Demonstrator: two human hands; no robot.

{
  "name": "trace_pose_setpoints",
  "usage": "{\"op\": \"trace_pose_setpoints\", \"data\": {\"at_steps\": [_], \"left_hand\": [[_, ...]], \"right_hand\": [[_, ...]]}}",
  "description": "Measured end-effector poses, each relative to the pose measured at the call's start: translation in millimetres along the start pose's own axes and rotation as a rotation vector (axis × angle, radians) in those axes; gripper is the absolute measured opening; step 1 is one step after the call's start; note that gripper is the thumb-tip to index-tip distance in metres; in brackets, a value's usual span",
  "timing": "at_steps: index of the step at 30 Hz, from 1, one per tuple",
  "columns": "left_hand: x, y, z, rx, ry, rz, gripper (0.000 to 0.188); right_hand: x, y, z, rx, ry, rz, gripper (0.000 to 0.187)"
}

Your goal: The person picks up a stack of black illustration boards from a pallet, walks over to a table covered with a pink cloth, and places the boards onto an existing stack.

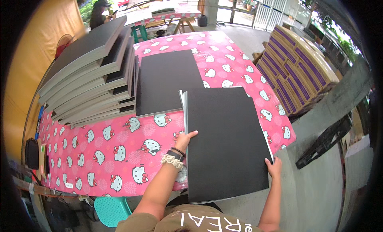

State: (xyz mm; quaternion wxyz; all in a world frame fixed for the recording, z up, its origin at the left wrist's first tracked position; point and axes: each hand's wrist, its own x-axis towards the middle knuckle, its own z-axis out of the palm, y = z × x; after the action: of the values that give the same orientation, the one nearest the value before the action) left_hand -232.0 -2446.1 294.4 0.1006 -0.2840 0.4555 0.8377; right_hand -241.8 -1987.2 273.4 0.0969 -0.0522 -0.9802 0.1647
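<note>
Both hands grip a sheaf of large black sheets [227, 140] with pale edges, tilted over the near right edge of the table. My left hand [185, 141] is closed on its left edge, thumb on the top face. At the lower right edge, my right hand [274, 167] pinches the sheaf with its thumb on top. A few sheets fan out at the upper left corner. Behind it, a low black pile [169, 78] lies flat on the table. To the left stands a tall stack of black sheets [87, 52] in offset bundles with pale grey edges.
A pink cloth with cartoon cats covers the table [99, 140]. Taped brown cartons [295, 68] stand on the right, beside a concrete floor. A teal stool [112, 211] sits under the near edge. A person [101, 14] in a dark cap is at the far left.
</note>
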Motion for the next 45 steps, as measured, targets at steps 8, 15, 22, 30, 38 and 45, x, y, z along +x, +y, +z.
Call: {"op": "trace_pose_setpoints", "data": {"at_steps": [8, 15, 22, 30, 38, 45], "left_hand": [[14.6, -31.6, -5.2, 0.579, 0.324, 0.609, 0.054], [-125.1, 82.3, 45.9, 0.515, 0.219, 1.150, 0.053], [-176.8, 157.0, -5.7, 0.321, -0.006, 1.310, 0.054], [-146.4, 88.8, -64.0, 0.426, 0.196, 1.218, 0.078], [-126.6, 81.9, -66.0, 0.311, 0.090, 1.151, 0.066], [-83.3, 141.2, -12.1, 0.420, 0.519, 1.299, 0.052]], "right_hand": [[-76.6, -3.9, -3.2, 1.021, -0.531, 0.371, 0.034], [-67.7, -36.9, -27.9, 1.069, -0.247, 0.151, 0.031], [4.6, -144.1, -60.4, 1.002, -0.240, -0.211, 0.039], [58.4, -169.2, -24.5, 1.472, -0.073, -0.309, 0.065], [30.3, -238.9, -31.9, 1.251, -0.077, -0.326, 0.080], [119.7, -255.7, -7.9, 1.162, 0.046, -0.363, 0.069]]}}
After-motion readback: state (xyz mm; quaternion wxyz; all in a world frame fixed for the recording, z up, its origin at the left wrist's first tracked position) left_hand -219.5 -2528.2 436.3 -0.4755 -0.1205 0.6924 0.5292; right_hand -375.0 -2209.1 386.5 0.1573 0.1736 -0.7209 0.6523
